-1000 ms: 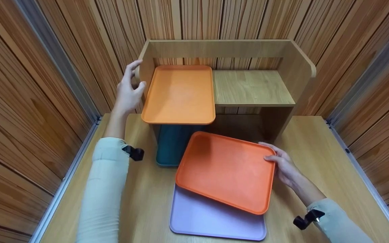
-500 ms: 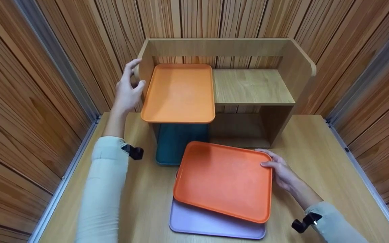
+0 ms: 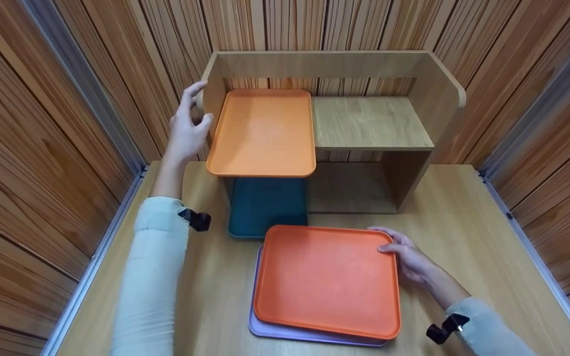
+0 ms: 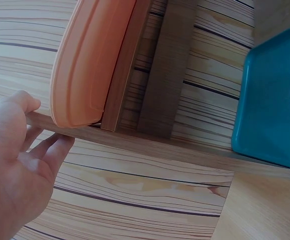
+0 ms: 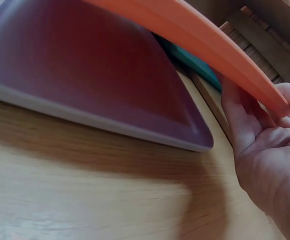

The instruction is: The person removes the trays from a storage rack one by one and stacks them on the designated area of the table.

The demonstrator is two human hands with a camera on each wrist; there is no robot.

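My right hand (image 3: 411, 257) pinches the right edge of a red-orange tray (image 3: 327, 282), thumb on top and fingers underneath. In the right wrist view this tray is held above a purple tray (image 5: 95, 70), which lies on the table and shows past its left and front edges from the head. My left hand (image 3: 188, 128) grips the left side panel (image 4: 150, 147) of a small wooden shelf, thumb on one face and fingers on the other. A light orange tray (image 3: 265, 133) lies on the shelf's upper left, jutting past its front edge. Below it, a teal tray (image 3: 267, 207) sits in the lower left.
The wooden shelf (image 3: 371, 123) stands at the back of the table (image 3: 215, 296), against a wood-plank wall. Plank walls with metal rails along the table's sides close in the left and right. The shelf's right side panel (image 3: 438, 94) rises at the back right.
My right hand has brought the red-orange tray toward me and down, turning it nearly in line with the purple tray. More of the teal tray shows. My left hand has stayed on the panel.
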